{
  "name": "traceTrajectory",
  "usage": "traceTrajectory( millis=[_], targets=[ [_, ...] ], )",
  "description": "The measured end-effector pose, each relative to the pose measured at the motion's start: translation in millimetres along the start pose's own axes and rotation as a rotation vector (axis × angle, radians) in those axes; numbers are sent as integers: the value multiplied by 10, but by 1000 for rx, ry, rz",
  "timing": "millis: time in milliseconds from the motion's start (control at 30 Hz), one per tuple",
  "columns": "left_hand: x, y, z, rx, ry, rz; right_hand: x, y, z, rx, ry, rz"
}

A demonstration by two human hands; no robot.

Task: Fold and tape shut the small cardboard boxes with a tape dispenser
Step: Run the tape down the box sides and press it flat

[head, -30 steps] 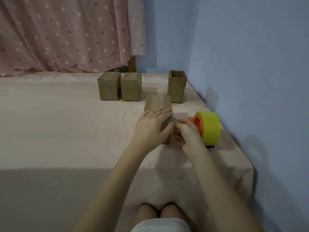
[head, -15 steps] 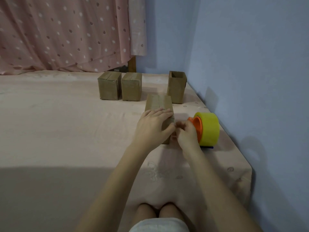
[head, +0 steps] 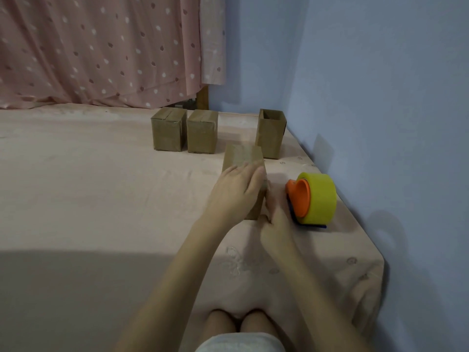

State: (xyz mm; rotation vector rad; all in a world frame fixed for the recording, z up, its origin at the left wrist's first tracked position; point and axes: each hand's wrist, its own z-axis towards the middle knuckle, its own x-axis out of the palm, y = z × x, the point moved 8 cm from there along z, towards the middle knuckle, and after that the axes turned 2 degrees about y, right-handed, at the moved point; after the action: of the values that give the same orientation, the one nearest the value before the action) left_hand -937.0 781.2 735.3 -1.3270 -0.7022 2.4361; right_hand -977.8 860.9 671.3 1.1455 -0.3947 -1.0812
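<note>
box, closed, on the pink sheet, its top crossed by a glossy strip of tape. left hand lies palm down over the near part of the top, fingers flat and together, tips reaching the right top edge; it presses rather than grips. right hand is set against the lower right side of the box, just below the left fingertips; its fingers are hidden behind the hand, so their state cannot be told, nor whether they hold anything. dispenser, orange core with a yellow roll, stands on the sheet just right of the right hand, apart from the box. beyond the left fingertips: open box, upright, top unfolded, near the blue wall. farther left of it, two taped boxes side by side, nearly touching. behind them hangs a spotted curtain. knees show at the lower edge.
</note>
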Motion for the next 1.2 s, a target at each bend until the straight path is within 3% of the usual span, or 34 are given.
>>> traceTrajectory(
  millis=[100, 200, 300, 500, 900, 1200],
  targets=[
    [-244, 84, 9, -141, -32, -424, -47, -170, 50, 124, 3, 59],
    [-668, 238, -69, -110, -268, -661, -240, -233, 83, 162, -152, 121],
    [-826, 632, -218, -178, -382, -601, -447, -69, 126, 77, -260, 196],
    [-302, 1008, -347, -331, -226, -593, -513, 43, 307, -5, -224, 41],
    [-161, 739, -539, -208, -215, -787, -446, 141, 11, -78, -127, 50],
    [-193, 700, -663, -151, -191, -730, -422, 211, -88, -88, -32, 108]
  ],
)
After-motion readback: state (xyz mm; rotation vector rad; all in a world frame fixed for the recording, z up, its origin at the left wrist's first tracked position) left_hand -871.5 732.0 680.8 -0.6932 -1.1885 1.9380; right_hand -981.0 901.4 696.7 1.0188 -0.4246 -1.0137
